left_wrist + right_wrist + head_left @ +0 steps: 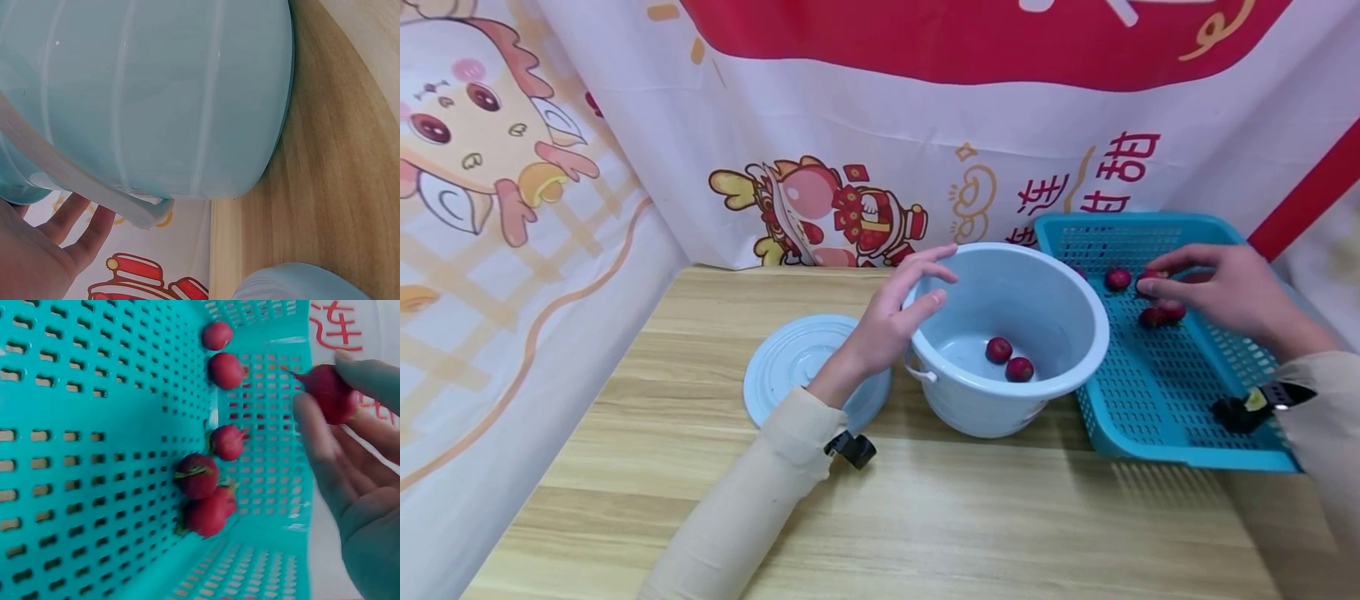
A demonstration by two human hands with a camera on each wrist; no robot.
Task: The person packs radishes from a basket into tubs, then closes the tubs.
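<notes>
My right hand [1225,292] pinches a red radish [331,394] between thumb and fingers over the far part of a teal plastic basket [1150,450]. Several more radishes [228,442] lie on the basket's floor, near its back wall. To the left of the basket stands a light blue bucket [985,408], with two radishes [1009,360] at its bottom. My left hand [891,317] is at the bucket's left rim, its fingers loosely extended and the thumb reaching over the edge. The bucket's pale handle [87,181] hangs down beside that hand.
A round light blue lid [801,358] lies on the wooden table [925,517], left of the bucket and partly behind my left forearm. Printed cloth [835,108] hangs along the back and left sides.
</notes>
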